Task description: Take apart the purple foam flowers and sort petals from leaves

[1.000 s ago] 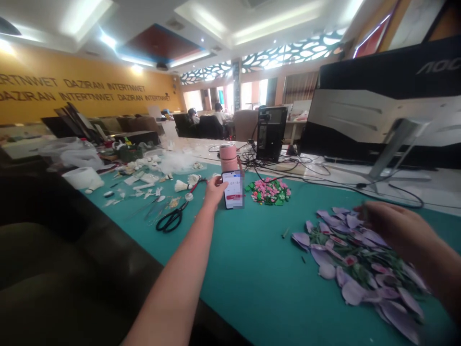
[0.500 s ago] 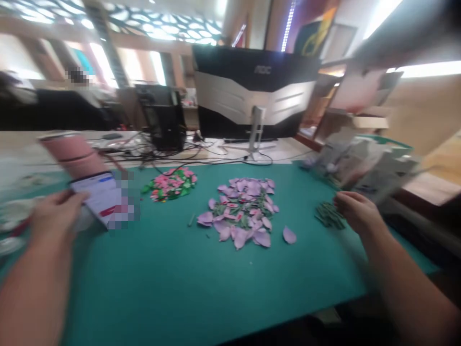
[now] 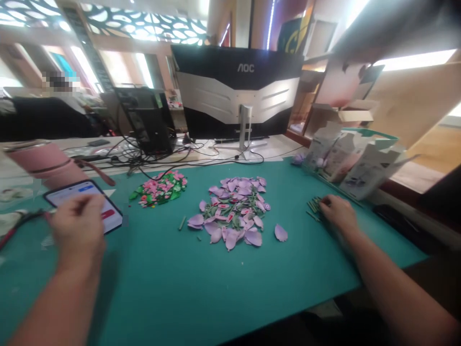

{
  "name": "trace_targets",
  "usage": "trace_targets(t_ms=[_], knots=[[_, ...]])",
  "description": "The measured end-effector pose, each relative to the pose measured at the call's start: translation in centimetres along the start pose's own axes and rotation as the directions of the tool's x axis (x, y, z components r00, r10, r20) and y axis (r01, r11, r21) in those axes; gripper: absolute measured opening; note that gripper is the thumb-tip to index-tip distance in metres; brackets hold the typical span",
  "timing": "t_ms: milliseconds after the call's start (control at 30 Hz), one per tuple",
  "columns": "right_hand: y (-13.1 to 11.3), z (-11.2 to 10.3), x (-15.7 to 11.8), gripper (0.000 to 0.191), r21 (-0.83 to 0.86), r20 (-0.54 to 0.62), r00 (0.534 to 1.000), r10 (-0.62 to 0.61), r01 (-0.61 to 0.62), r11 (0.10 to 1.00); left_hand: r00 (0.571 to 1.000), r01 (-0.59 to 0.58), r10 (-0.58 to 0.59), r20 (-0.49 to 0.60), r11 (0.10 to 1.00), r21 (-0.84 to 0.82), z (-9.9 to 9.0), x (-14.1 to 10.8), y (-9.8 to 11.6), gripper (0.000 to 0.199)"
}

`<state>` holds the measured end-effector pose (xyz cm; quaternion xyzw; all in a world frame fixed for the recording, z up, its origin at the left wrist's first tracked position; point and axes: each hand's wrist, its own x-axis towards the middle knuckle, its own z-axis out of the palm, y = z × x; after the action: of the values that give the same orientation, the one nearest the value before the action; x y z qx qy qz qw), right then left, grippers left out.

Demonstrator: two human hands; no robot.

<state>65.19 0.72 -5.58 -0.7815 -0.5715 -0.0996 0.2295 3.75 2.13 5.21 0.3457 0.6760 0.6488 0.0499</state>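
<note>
On the left, my left hand (image 3: 81, 228) is in front of a lit phone (image 3: 117, 221) that leans on a pink tumbler (image 3: 54, 168). Its fingers are curled together, and anything between them is hidden. My right hand (image 3: 338, 214) is low on the mat at the right, its fingers closed at a small bunch of thin green sticks (image 3: 313, 205), whose ends poke out to the left. Between the hands lies a heap of lilac petal pieces (image 3: 241, 185) mixed with grey-green parts. A loose lilac petal (image 3: 281, 233) lies to its right.
A pile of pink flower and green leaf pieces (image 3: 162, 187) lies on the green mat (image 3: 173, 288). One green stick (image 3: 182, 223) is apart. Behind stand a monitor (image 3: 237, 91), a computer case (image 3: 151, 125) and tangled cables. Opened white boxes (image 3: 370, 168) stand at the right.
My left hand has left the phone's side edge and moved right, in front of its screen. My right hand has come down onto the green sticks. The view has shifted slightly.
</note>
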Motion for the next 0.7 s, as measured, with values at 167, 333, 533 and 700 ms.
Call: trace_targets(t_ms=[167,333,533,700], knots=[[-5.2,-0.3,1.5,0.023,0.079,-0.016,0.983,-0.183,0.184,0.980,0.937,0.116,-0.047,0.346,0.976,-0.182,3.6,-5.1,0.3,0.027],[-18.6,-1.1,0.3,0.024,0.333,0.077,0.838,-0.540,0.489,0.806,0.877,0.134,-0.028,0.479,0.973,-0.189,5.9,-8.4,-1.3,0.032],[-34.3,0.1,-4.6,0.025,0.383,0.154,0.408,-0.900,0.815,0.435,0.886,0.237,-0.140,0.443,0.956,-0.174,5.3,-7.6,-3.8,0.034],[-41.5,2.6,-6.7,0.019,0.268,0.288,0.212,-0.934,0.918,0.291,0.857,0.407,-0.263,0.444,0.873,-0.268,4.9,-7.2,-3.1,0.035]])
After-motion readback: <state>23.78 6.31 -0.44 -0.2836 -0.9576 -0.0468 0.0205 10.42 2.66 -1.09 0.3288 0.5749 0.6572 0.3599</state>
